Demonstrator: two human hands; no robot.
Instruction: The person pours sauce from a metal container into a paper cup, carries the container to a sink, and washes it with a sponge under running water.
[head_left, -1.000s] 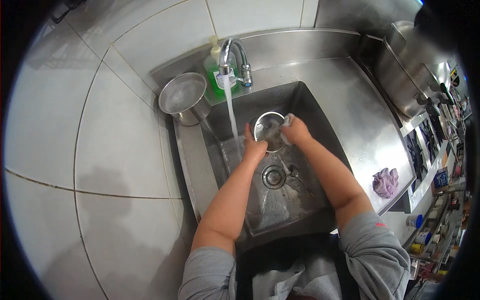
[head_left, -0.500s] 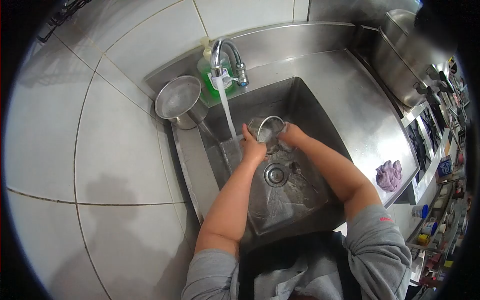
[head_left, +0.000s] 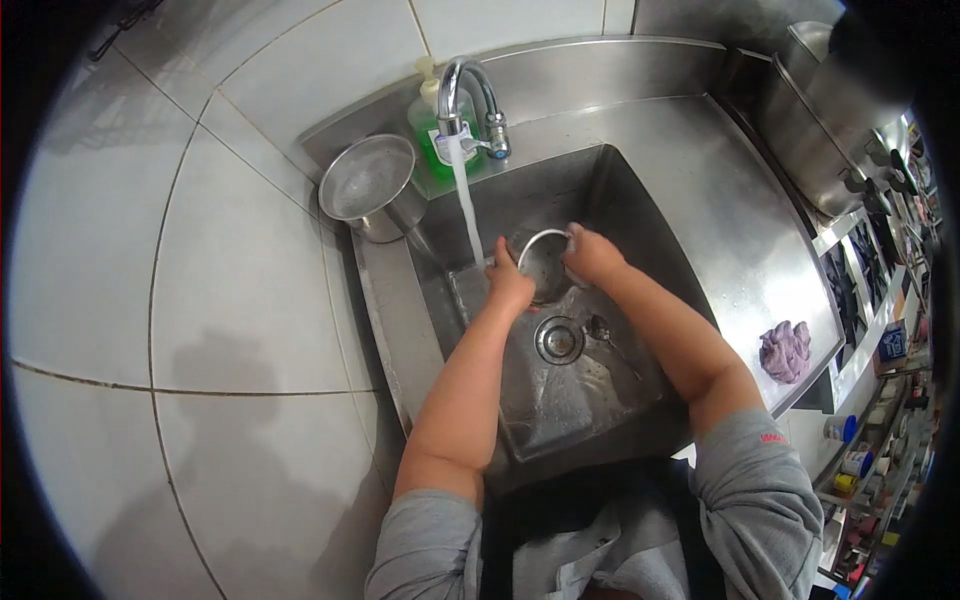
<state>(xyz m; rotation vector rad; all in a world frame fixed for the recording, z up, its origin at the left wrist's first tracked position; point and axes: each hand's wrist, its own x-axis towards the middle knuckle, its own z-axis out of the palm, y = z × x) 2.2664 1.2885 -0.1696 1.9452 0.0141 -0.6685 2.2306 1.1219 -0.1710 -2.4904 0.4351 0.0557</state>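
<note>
Over the stainless steel sink (head_left: 655,290), my left hand (head_left: 510,285) is closed round the left side of a small round metal container (head_left: 542,270) with a shiny rim. It is tilted, its mouth turned partly towards me. My right hand (head_left: 592,255) is closed at the container's right rim, fingers bent over the edge; whether a sponge is under them is hidden. A spoon (head_left: 602,330) lies on the sink floor beside the drain (head_left: 559,341). Water runs from the tap (head_left: 450,115) to the left of and behind my left hand.
A metal pot (head_left: 370,185) stands on the sink's left ledge, beside a pump bottle of green soap (head_left: 432,135). A crumpled purple cloth (head_left: 786,352) lies on the right counter (head_left: 720,220). Large metal pots (head_left: 815,140) stand at the far right.
My right hand has moved up along the container's rim. The container still sits between both hands, and water keeps running. The view has shifted slightly.
</note>
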